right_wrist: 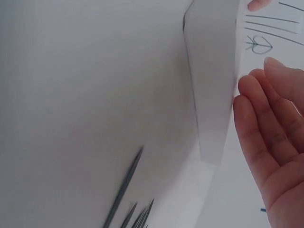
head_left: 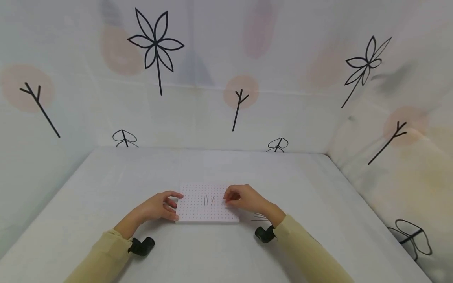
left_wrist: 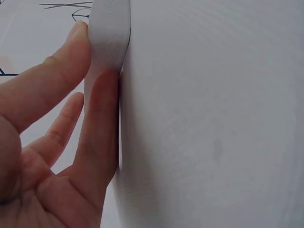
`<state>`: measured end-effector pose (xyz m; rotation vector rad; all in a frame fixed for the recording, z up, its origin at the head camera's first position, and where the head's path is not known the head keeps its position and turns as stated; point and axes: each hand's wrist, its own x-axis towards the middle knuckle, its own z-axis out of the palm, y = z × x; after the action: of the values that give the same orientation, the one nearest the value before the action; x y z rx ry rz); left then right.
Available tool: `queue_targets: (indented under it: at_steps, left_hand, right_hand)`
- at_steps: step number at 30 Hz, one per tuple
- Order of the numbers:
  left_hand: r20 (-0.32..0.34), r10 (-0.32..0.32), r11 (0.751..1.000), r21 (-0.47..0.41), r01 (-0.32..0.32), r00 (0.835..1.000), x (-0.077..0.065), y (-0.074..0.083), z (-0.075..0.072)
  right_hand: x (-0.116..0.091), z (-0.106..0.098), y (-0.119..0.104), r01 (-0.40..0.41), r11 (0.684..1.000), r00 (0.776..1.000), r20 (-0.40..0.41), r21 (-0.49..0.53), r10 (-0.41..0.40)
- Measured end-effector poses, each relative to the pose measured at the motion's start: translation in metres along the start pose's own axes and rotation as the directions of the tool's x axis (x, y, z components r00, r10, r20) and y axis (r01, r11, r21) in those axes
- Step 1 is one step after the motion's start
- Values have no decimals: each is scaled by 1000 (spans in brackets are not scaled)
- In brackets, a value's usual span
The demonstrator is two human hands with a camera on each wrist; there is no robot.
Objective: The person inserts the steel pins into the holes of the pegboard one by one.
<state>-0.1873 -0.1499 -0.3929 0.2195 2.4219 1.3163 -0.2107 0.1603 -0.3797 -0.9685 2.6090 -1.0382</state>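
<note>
A white pegboard (head_left: 209, 214) with a grid of small holes lies flat, several thin dark pins (head_left: 212, 200) standing in its middle. At its left edge, my left hand (head_left: 161, 206) holds it; one digit reaches over the top face and another lies along the side wall (left_wrist: 109, 42). My right hand (head_left: 247, 198) is over the right part of the board, its curved fingertips close to the holes and thumb near them. I cannot tell whether a pin is between them. Beside the board, under the right wrist, lie loose pointed pins (right_wrist: 124, 187).
A white-covered table (head_left: 198, 255) carries everything. Dark wrist devices (head_left: 142, 247) sit under both sleeves. White cloth walls (head_left: 212, 114) with printed plants stand behind and at the sides.
</note>
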Motion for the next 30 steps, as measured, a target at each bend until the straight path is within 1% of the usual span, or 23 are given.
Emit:
queue_targets:
  at_steps: [5,9,11,16,18,23,25,30]
  left_hand:
    - [-5,-5,1000,-6,5,1000,2,-1,-1]
    - [17,14,1000,8,-14,1000,1,0,-2]
    - [18,16,1000,8,-16,1000,1,0,-1]
    - [8,17,1000,6,-17,1000,-1,1,0]
    - [8,21,1000,6,-21,1000,-1,1,0]
    - [10,25,1000,-1,-25,1000,0,-1,-1]
    - [11,28,1000,-3,-28,1000,0,-2,-1]
    - [16,31,999,-9,-31,999,1,-3,-2]
  right_hand:
    - [-8,-5,4,7,1000,1000,-13,-7,-7]
    - [-14,-8,8,17,1000,1000,-23,-14,-18]
    - [-17,-10,10,22,1000,999,-27,-16,-22]
    - [-22,-14,14,15,1000,999,-35,-14,-15]
    - [-25,-15,16,24,1000,999,-40,-19,-25]
    - [-28,-18,19,22,999,998,-54,-23,-23]
    - [-30,-19,20,11,1000,998,-54,-19,-12]
    - [-35,-22,24,12,1000,998,-54,-21,-13]
